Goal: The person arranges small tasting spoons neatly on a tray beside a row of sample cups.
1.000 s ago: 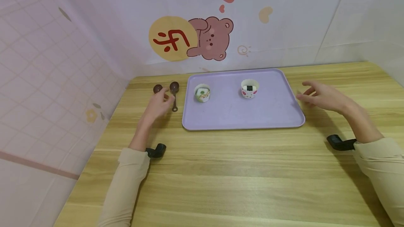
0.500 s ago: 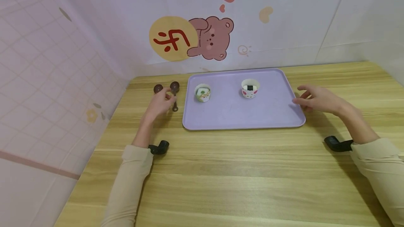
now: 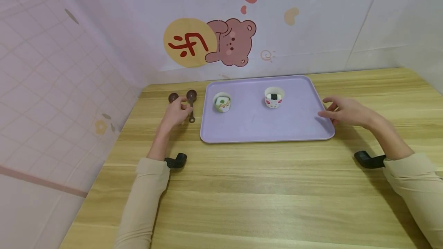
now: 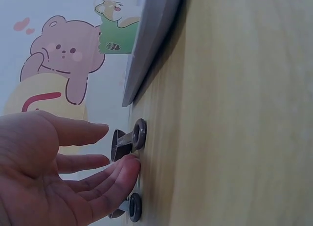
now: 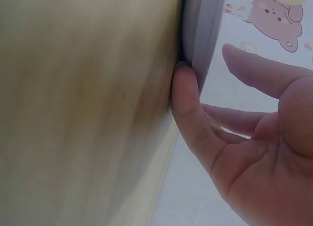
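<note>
My left hand [image 3: 174,115] is above two dark brown measuring spoons [image 3: 191,95] lying left of the tray, its fingers loosely bent and holding nothing. In the left wrist view the ring-ended handle of one spoon [image 4: 140,133] is beside my fingertips; whether they touch is unclear. My right hand [image 3: 347,111] is at the right edge of the lilac tray [image 3: 263,126]. Seen from the right wrist, one fingertip touches the tray's side [image 5: 198,45] low down, while the thumb stays apart from the rim. Two paper cups [image 3: 273,99] [image 3: 222,103] stand on the tray, each holding a small food-like piece.
The wooden table [image 3: 263,187] runs in front of the tray and past both its sides. Behind it stands a white wall sheet [image 3: 311,41] with a printed bear, and a grid-patterned wall sheet [image 3: 52,87] borders the left.
My right hand has moved left, from beside the tray to its right edge. My left hand has shifted slightly right above the spoons. Tray, cups and spoons look unmoved.
</note>
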`<state>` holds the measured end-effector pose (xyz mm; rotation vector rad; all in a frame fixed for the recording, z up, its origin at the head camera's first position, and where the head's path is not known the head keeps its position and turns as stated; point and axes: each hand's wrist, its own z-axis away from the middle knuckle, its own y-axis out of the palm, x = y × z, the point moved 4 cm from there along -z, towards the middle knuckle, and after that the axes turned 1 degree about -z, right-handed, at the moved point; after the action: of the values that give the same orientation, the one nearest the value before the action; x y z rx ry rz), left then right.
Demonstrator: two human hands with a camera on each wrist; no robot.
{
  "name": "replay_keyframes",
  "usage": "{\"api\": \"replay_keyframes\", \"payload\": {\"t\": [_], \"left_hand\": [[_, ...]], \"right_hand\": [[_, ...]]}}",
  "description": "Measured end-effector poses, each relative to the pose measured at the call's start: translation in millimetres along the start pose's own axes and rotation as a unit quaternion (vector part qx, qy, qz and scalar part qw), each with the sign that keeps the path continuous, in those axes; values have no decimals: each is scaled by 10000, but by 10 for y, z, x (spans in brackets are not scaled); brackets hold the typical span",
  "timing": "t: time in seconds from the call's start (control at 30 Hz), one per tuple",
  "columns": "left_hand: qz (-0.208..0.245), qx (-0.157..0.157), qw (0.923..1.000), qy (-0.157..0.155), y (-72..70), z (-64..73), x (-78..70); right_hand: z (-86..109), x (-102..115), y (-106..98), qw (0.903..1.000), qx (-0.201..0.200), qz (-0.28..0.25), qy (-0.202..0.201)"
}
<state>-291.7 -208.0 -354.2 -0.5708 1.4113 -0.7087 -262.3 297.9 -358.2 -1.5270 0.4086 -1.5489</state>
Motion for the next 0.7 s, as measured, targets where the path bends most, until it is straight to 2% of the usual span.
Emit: {"api": "replay_keyframes", "payload": {"t": [0.47,0.7], "left_hand": [[181,-63,9998,-99,26,-53,47],[253,-106,9994,-230,31,-81,57]], "right_hand": [[7,-6,12,9992,56,395,-67],[-4,-31,12,9991,91,403,-83]]}}
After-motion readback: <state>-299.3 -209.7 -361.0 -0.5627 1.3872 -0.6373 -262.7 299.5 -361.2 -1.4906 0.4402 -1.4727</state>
